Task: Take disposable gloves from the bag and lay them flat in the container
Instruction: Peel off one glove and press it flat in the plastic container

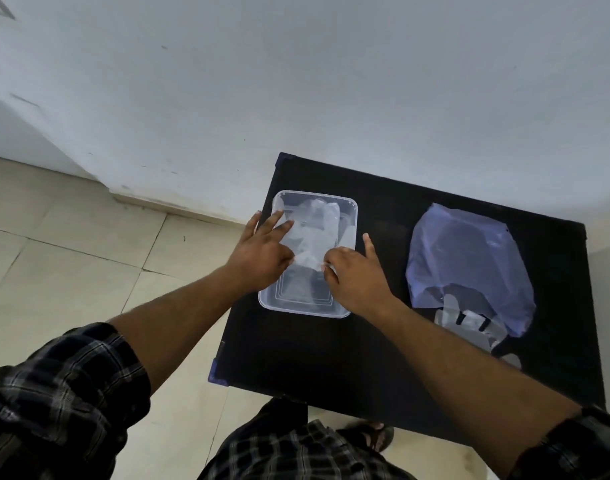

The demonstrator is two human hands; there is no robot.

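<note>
A clear rectangular container (345,308) sits at the left of a black table. Crumpled see-through disposable gloves (315,225) lie inside it. My left hand (262,252) rests over the container's left side, fingers spread onto the gloves. My right hand (355,273) is over its right side, thumb and fingers pinching the near edge of a glove, index finger stretched out. A bluish translucent bag (466,261) lies on the right of the table, mouth toward me, with more clear gloves (469,320) showing at its opening.
The black table (331,355) stands against a white wall (296,81). Beige floor tiles (71,237) spread out to the left. My checked sleeves and a sandalled foot (372,434) show at the bottom.
</note>
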